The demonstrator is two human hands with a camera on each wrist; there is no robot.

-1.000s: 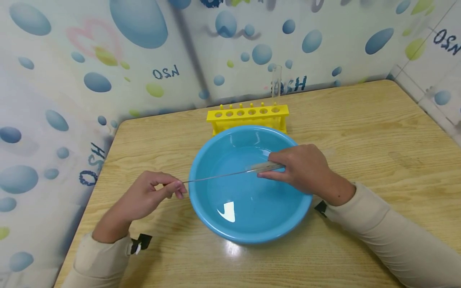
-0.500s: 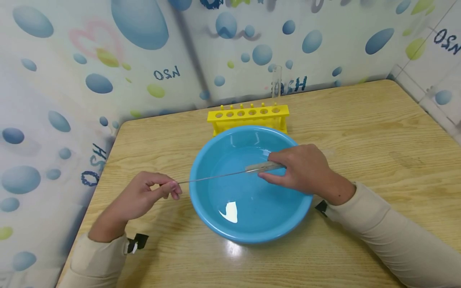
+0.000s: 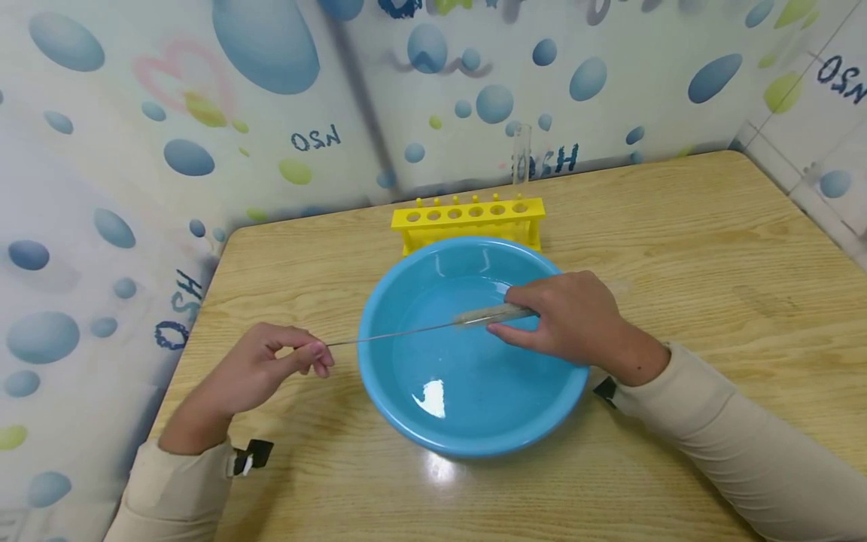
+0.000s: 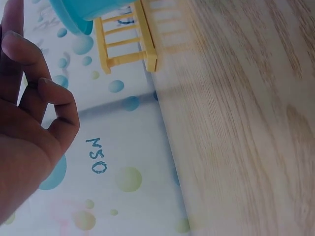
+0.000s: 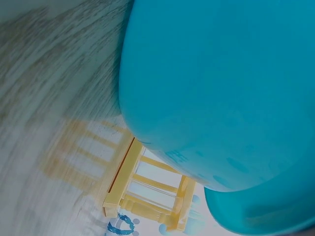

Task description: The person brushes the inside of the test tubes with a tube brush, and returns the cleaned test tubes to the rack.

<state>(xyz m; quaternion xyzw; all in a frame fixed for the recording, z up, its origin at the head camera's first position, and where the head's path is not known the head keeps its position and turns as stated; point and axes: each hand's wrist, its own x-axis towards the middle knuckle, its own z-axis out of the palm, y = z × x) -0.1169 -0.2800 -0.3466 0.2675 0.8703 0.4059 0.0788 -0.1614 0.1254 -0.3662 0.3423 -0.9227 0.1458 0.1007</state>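
Note:
Over the blue basin (image 3: 369, 376), which holds water, my right hand (image 3: 572, 324) grips a clear test tube (image 3: 511, 311), mostly covered by the fingers. A test tube brush (image 3: 467, 318) has its greyish bristles at the tube's mouth, partly inside it. Left of the basin, my left hand (image 3: 267, 365) pinches the end of the brush's thin wire handle between thumb and fingers. In the left wrist view the same hand (image 4: 37, 98) shows curled fingers, with the brush out of sight. The right wrist view shows the basin's outer wall (image 5: 211, 88) but no hand.
Behind the basin stands a yellow test tube rack (image 3: 467, 217), with another clear test tube (image 3: 521, 158) upright in its right end hole. All rests on a wooden table (image 3: 698, 263) against a patterned wall (image 3: 379, 98).
My left hand has moved slightly left, drawing the wire handle with it. The bristles reach a little further left from the tube. My right hand has stayed nearly still.

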